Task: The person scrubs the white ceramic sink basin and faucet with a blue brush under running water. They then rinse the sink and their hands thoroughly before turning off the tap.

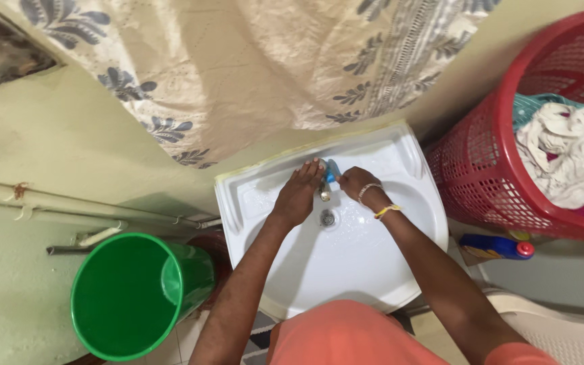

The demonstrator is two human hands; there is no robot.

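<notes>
I stand over a white wash basin [400, 203] fixed to a pale green wall. My left hand [299, 192] reaches in flat, fingers together, right beside the metal tap spout [324, 194]. My right hand [356, 182] is closed on the blue tap handle [332, 170] at the back of the basin; beaded and yellow bracelets circle that wrist. The drain [327, 217] lies just below the spout. Whether water runs cannot be told.
A green plastic bucket [133, 294] stands at the lower left beside wall pipes [76, 206]. A red laundry basket [501, 176] holding clothes sits on the right, a blue bottle with red cap [498, 247] below it. A patterned curtain [238, 67] hangs above the basin.
</notes>
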